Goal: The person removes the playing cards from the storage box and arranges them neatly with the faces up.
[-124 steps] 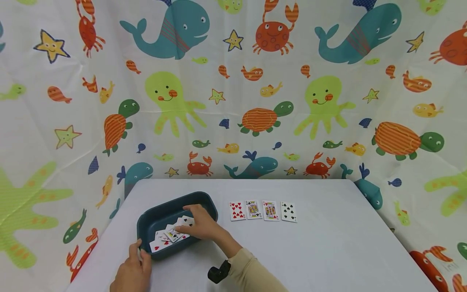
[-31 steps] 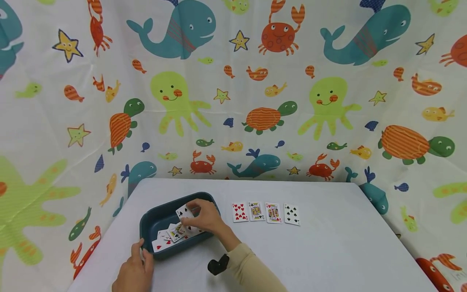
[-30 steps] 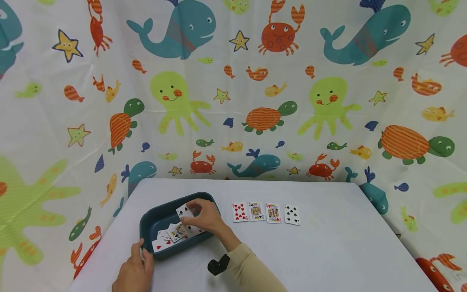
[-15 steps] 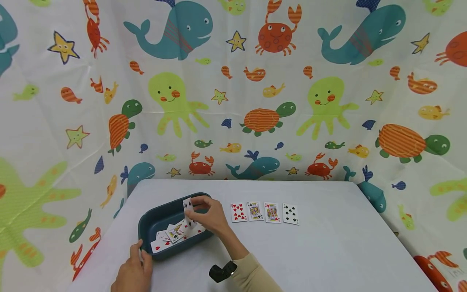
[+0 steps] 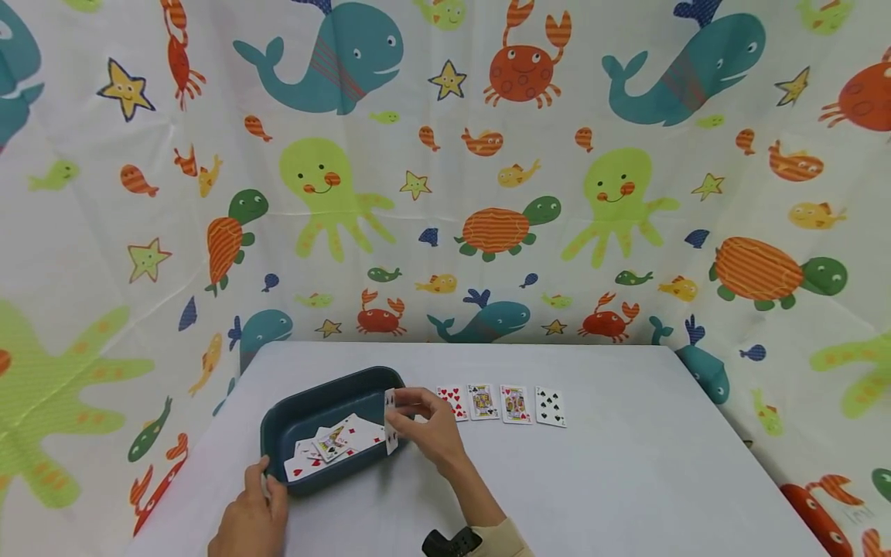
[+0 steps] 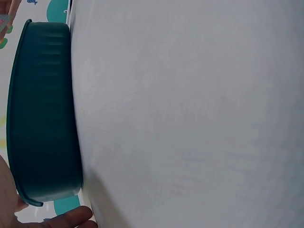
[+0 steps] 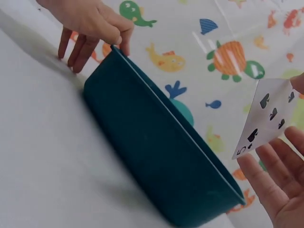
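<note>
A dark teal bin [image 5: 344,467] stands at the left of the white table, several playing cards [image 5: 332,444] spread face up in its near half. My left hand [image 5: 250,510] grips its near left corner, thumb at the rim. Over the bin's right end, my right hand [image 5: 440,441] pinches one playing card [image 7: 266,114] between thumb and fingers. That card is a five of spades, held upright and nearly edge-on in the head view. In the left wrist view the bin's outer wall [image 6: 45,114] shows, with fingers [image 6: 71,219] at its lower end.
Right of the bin, several playing cards lie face up in a row: a hearts card [image 5: 452,396] partly behind my right hand, two face cards [image 5: 482,402] and a spades card [image 5: 551,406]. A sea-animal curtain [image 5: 445,193] hangs behind the table [image 5: 626,464].
My right hand has picked the spades card off the pile, lifted it and carried it right to the bin's right end, turning it edge-on. My left hand stays at the bin's corner.
</note>
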The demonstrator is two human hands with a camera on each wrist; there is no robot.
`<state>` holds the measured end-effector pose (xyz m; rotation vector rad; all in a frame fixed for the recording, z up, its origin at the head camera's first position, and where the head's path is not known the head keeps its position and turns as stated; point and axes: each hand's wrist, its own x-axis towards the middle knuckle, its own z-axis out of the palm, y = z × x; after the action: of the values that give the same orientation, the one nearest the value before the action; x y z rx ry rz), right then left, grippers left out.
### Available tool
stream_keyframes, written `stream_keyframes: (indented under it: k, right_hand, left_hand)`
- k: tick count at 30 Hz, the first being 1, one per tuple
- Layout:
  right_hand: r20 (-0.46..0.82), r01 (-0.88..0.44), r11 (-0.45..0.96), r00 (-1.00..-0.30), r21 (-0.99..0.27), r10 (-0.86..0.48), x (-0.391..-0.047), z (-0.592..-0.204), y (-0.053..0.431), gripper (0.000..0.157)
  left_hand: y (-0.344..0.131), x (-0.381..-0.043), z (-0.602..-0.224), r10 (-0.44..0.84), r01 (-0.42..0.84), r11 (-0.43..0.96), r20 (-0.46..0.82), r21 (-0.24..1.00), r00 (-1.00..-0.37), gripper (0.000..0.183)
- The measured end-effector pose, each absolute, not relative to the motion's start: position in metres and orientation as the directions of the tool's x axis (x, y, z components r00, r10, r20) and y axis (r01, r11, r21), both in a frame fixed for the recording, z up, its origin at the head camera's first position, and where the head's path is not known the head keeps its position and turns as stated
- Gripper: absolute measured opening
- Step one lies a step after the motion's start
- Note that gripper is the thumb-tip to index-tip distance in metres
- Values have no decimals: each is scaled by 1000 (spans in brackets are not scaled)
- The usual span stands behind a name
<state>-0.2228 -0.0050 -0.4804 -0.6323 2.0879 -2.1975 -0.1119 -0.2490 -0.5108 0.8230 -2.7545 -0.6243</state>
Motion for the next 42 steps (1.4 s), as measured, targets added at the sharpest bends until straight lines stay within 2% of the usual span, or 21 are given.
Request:
stream_keyframes:
  k: [7,18,22,30,35,42]
  right_hand:
    - [206,-190,-87,-945,-978,-254,-218,-492,13,36]
    - [139,-131,-72,-983,-989,-123,-213,-512,34,39]
    - [127,-129,22,-989,-991,-78,-212,-518,39,39]
    - [209,-193,265,-977,-945,33,-213,-522,42,41]
    - [223,-162,411,-969,-897,104,-213,-524,41,40]
    - [230,-85,647,-963,-757,143,-213,-523,38,44]
  left_hand:
    - [-252,-113,-512,-550,-478,759,42,443,-834,41]
    - [-252,-114,-514,-557,-469,756,74,456,-827,41]
    - [-253,-113,-513,-547,-465,761,62,453,-835,42]
    - [-251,-112,-511,-554,-471,753,55,460,-831,43]
    - [-250,-113,-512,-563,-475,751,68,460,-824,41]
    - [-251,-112,-513,-558,-473,751,59,460,-828,42]
